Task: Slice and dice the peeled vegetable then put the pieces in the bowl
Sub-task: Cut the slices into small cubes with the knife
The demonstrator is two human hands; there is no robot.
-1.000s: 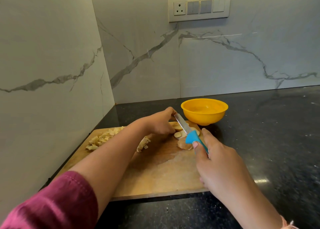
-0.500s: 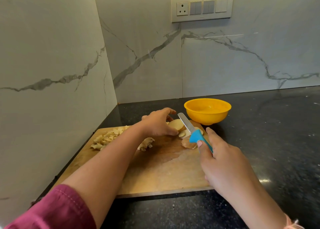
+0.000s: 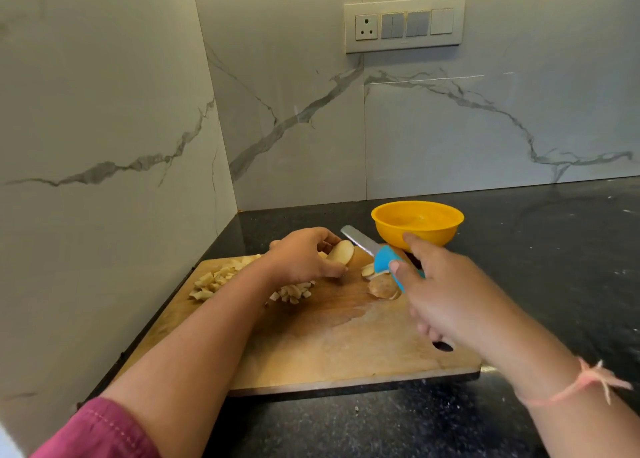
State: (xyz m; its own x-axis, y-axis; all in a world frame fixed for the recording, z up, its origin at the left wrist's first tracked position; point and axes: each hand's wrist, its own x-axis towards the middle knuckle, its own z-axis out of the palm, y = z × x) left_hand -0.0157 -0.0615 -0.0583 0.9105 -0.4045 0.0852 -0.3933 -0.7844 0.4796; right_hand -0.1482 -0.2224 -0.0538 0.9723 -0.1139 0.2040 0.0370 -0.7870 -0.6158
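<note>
Cutting board (image 3: pixel 311 347): one, left edge close along the side wall; open black counter (image 3: pixel 554 284) to the right.
Bowl (image 3: pixel 417 229): one, yellow, just beyond the board's far right corner.
Knife (image 3: pixel 362 243): one, blue handle clasped in right hand (image 3: pixel 446 295), forefinger extended.
Peeled vegetable piece (image 3: pixel 341 252): one, pinched in left hand (image 3: pixel 304 257), tilted up off the board; half a second ago lying lower.
Diced heaps: two, far left (image 3: pixel 221 277) and under the left wrist (image 3: pixel 294 291).
Loose slices (image 3: pixel 369 270): beside the handle, count unclear.
</note>
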